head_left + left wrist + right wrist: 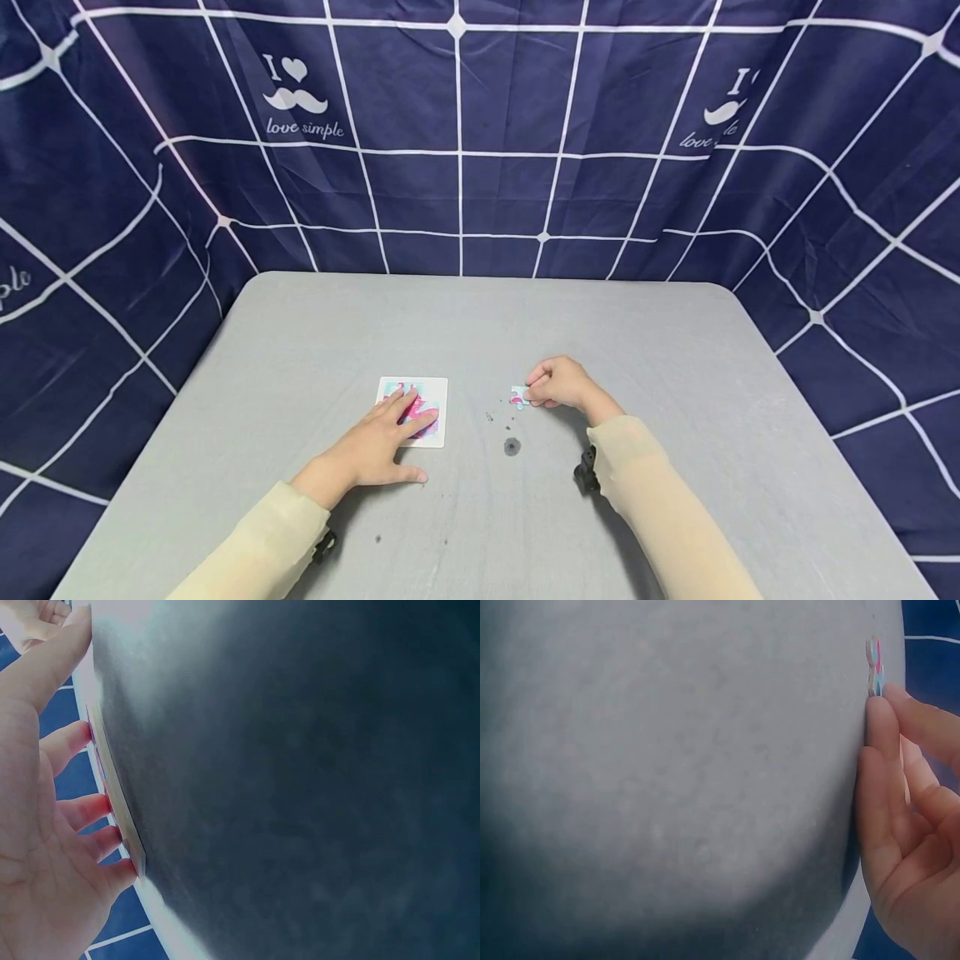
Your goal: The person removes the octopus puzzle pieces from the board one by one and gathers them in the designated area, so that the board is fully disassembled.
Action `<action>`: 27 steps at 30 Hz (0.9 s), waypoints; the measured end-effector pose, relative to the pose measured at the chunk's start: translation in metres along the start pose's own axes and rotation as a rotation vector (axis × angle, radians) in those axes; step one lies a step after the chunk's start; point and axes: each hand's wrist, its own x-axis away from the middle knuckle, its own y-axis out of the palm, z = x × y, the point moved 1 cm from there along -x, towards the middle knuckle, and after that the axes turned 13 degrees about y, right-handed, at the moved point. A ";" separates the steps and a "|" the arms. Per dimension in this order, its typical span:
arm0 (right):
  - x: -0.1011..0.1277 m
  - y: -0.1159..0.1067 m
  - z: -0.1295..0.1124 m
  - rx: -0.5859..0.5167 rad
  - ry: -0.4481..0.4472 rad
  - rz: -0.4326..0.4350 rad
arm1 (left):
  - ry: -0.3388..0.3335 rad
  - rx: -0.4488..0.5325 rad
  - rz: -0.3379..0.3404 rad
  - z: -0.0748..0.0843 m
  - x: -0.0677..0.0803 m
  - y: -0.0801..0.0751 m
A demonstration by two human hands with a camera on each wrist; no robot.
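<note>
A square white-bordered jigsaw puzzle board [442,400] with pink and light-blue pieces lies left of the table's middle. My left hand [382,442] rests on it with fingers spread, partly covering the picture; the thumb lies off the board on the table. In the left wrist view the board's edge [120,787] shows under those fingertips. To the right, my right hand [562,383] pinches a light-blue and pink puzzle piece [517,396] between thumb and fingers, close over the table. The same puzzle piece [876,664] sticks out past the fingertips in the right wrist view.
Everything lies on a grey cloth-covered table [360,325]. A dark round spot [512,447] and several small dark specks mark the cloth between the hands. Dark blue curtains [495,192] with white grid lines surround the back and sides.
</note>
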 end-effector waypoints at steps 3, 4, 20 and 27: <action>0.000 -0.002 0.000 -0.022 0.006 -0.022 | 0.005 -0.004 0.000 0.000 0.000 0.000; 0.000 -0.002 0.000 -0.028 0.008 -0.027 | 0.007 -0.006 -0.001 0.000 -0.001 0.000; -0.002 0.005 -0.017 -0.069 -0.062 -0.065 | -0.018 0.021 -0.012 0.002 0.000 -0.002; -0.003 0.023 -0.033 -0.075 -0.107 -0.099 | 0.002 0.015 0.016 0.001 -0.001 -0.001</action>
